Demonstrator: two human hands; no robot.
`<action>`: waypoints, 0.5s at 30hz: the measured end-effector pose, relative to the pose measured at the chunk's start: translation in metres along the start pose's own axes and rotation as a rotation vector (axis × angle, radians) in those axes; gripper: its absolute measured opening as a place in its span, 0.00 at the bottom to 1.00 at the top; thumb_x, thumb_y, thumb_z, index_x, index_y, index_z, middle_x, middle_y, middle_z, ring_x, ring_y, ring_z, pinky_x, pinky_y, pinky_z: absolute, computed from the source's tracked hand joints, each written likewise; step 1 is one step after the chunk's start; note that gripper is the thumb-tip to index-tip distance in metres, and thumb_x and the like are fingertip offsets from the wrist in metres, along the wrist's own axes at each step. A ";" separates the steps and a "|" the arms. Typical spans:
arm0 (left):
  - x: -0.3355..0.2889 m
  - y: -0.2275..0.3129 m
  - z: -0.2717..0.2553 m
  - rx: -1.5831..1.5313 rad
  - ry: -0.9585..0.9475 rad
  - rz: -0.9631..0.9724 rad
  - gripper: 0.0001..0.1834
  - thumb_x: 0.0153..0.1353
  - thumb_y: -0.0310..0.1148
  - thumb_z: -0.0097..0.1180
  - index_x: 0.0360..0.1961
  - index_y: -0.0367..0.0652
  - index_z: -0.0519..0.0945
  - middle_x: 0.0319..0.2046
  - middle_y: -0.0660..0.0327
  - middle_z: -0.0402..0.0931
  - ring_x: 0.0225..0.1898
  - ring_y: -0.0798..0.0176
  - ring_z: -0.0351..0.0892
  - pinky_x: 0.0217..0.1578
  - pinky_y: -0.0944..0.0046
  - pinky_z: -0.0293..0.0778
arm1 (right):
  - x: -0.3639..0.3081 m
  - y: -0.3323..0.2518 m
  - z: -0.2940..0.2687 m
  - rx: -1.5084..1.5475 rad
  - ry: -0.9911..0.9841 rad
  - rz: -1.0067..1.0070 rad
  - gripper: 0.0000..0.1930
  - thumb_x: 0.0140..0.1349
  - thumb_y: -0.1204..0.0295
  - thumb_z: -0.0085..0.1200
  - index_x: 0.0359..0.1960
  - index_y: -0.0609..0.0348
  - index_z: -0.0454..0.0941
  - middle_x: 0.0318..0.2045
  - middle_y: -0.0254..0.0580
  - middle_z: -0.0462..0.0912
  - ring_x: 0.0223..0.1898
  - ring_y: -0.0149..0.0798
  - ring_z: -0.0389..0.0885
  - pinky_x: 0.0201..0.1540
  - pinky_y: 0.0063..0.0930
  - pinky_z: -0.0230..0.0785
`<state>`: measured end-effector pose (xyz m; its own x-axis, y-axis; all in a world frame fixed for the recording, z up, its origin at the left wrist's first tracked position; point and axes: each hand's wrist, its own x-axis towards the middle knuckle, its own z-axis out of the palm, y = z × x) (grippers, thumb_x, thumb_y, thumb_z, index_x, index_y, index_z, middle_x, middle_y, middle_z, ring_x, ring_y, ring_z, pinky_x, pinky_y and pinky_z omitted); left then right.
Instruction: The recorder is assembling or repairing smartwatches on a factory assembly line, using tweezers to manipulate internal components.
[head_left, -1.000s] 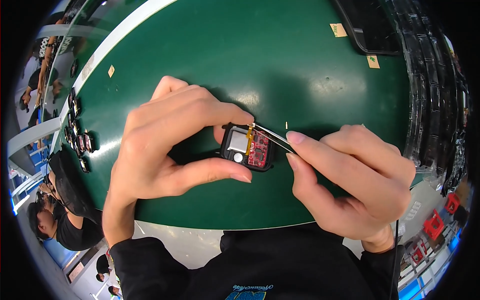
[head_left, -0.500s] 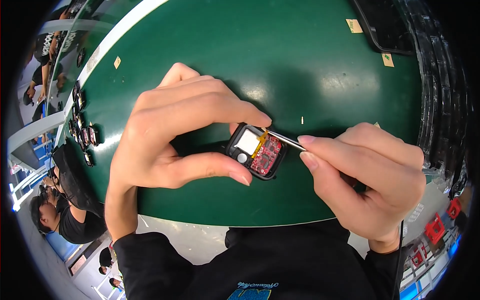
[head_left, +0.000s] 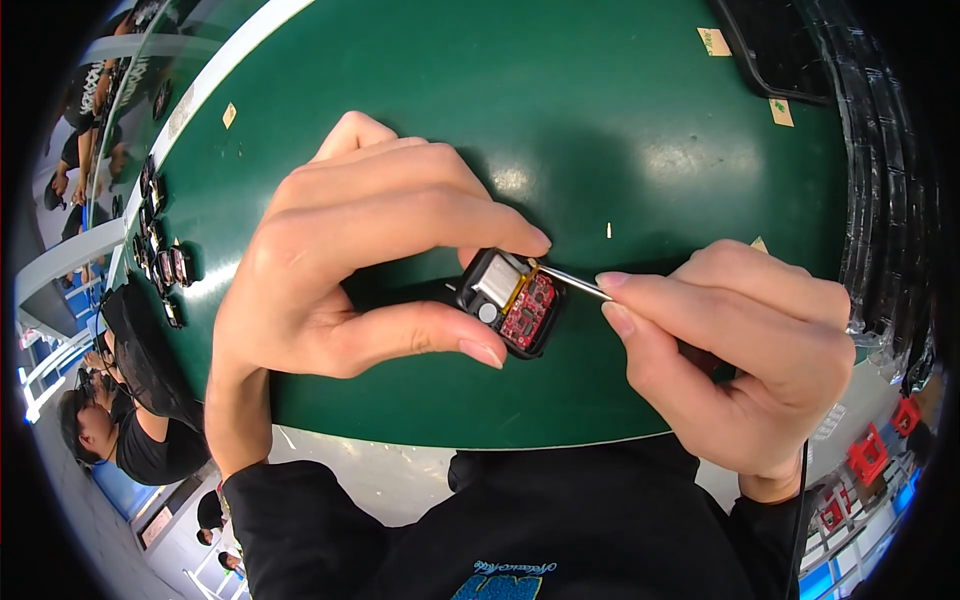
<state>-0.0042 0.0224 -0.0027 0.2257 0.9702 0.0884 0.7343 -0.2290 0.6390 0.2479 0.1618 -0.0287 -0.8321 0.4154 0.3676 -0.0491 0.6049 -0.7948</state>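
My left hand (head_left: pixel 350 250) grips a small black smartwatch-like case (head_left: pixel 466 296) by its edges, thumb on the near side and fingers on the far side. Inside the opened case show a silvery battery (head_left: pixel 496 280), a round grey disc (head_left: pixel 487 312), a yellow strip and a red circuit board (head_left: pixel 530 315). My right hand (head_left: pixel 745 350) pinches a thin metal tool (head_left: pixel 575 281), perhaps tweezers. Its tip meets the case's far right corner, near the end of the yellow strip. Whether the tip holds anything is too small to tell.
Several similar small devices (head_left: pixel 165 262) lie along the left edge of the green table (head_left: pixel 450 405). A black tray (head_left: pixel 790 60) and black plastic-wrapped strips (head_left: pixel 880 200) stand at the right. Paper tags (head_left: pixel 714 42) and a tiny pale piece (head_left: pixel 609 230) lie on the tabletop. A co-worker (head_left: pixel 150 440) sits at left.
The case has tilted a little in my left hand, so the battery's face looks greyer. The tool's tip stays at the same corner; both hands have barely moved.
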 end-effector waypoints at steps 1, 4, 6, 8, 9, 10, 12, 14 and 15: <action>0.001 0.000 0.000 -0.003 0.000 0.001 0.37 0.50 0.62 0.78 0.46 0.37 0.92 0.37 0.60 0.92 0.35 0.61 0.87 0.44 0.61 0.64 | 0.000 0.001 0.000 -0.002 -0.001 0.003 0.13 0.49 0.88 0.69 0.38 0.69 0.93 0.20 0.36 0.81 0.17 0.26 0.71 0.20 0.22 0.54; 0.002 0.002 0.000 0.002 -0.011 -0.017 0.36 0.52 0.62 0.77 0.45 0.38 0.92 0.36 0.61 0.92 0.34 0.62 0.86 0.44 0.60 0.64 | -0.001 0.002 0.002 -0.004 0.016 -0.009 0.13 0.49 0.88 0.69 0.38 0.69 0.94 0.20 0.36 0.81 0.16 0.26 0.71 0.20 0.22 0.54; 0.003 0.002 0.000 0.014 0.001 0.031 0.35 0.53 0.62 0.77 0.44 0.39 0.92 0.36 0.62 0.92 0.33 0.62 0.86 0.42 0.60 0.64 | -0.002 0.002 0.003 -0.013 0.036 -0.026 0.13 0.49 0.88 0.70 0.38 0.68 0.94 0.20 0.36 0.81 0.16 0.25 0.71 0.19 0.21 0.54; 0.003 0.003 -0.001 0.029 -0.005 0.038 0.34 0.54 0.62 0.76 0.44 0.39 0.92 0.36 0.62 0.92 0.33 0.62 0.85 0.42 0.60 0.64 | -0.002 0.000 0.004 -0.012 0.034 -0.010 0.12 0.49 0.87 0.70 0.38 0.68 0.94 0.20 0.36 0.81 0.16 0.25 0.71 0.19 0.21 0.53; 0.003 0.002 -0.001 0.045 -0.009 0.047 0.34 0.54 0.62 0.76 0.43 0.39 0.91 0.36 0.62 0.92 0.32 0.62 0.85 0.42 0.60 0.64 | -0.001 -0.001 0.004 -0.013 0.031 0.005 0.12 0.50 0.87 0.70 0.38 0.68 0.94 0.20 0.36 0.81 0.16 0.25 0.70 0.19 0.21 0.53; 0.002 0.002 0.000 0.044 -0.010 0.047 0.34 0.54 0.62 0.76 0.43 0.39 0.91 0.36 0.62 0.92 0.32 0.62 0.85 0.42 0.60 0.64 | 0.000 -0.002 0.003 -0.013 0.032 0.006 0.12 0.50 0.87 0.70 0.38 0.68 0.94 0.20 0.36 0.81 0.16 0.25 0.70 0.19 0.21 0.53; 0.000 0.001 0.001 0.055 0.012 0.057 0.34 0.55 0.62 0.75 0.44 0.39 0.91 0.35 0.62 0.92 0.32 0.62 0.85 0.41 0.60 0.64 | 0.001 -0.005 0.001 -0.028 0.008 0.035 0.12 0.50 0.87 0.70 0.38 0.68 0.94 0.20 0.36 0.82 0.16 0.24 0.70 0.19 0.21 0.54; 0.000 0.003 0.001 0.052 0.013 0.045 0.34 0.54 0.62 0.76 0.43 0.39 0.91 0.35 0.61 0.92 0.32 0.62 0.85 0.42 0.60 0.64 | 0.000 -0.002 0.001 -0.025 0.011 0.012 0.12 0.50 0.87 0.70 0.38 0.67 0.94 0.21 0.36 0.82 0.16 0.24 0.71 0.19 0.21 0.54; 0.001 0.003 0.001 0.045 0.013 0.037 0.34 0.54 0.62 0.76 0.43 0.39 0.91 0.35 0.61 0.92 0.32 0.62 0.85 0.42 0.60 0.64 | -0.002 -0.001 0.001 -0.025 0.016 -0.007 0.12 0.50 0.87 0.70 0.38 0.67 0.94 0.21 0.35 0.82 0.16 0.24 0.71 0.19 0.21 0.54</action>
<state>-0.0012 0.0226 -0.0015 0.2454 0.9617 0.1218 0.7536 -0.2683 0.6001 0.2489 0.1601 -0.0286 -0.8227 0.4215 0.3813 -0.0414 0.6247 -0.7798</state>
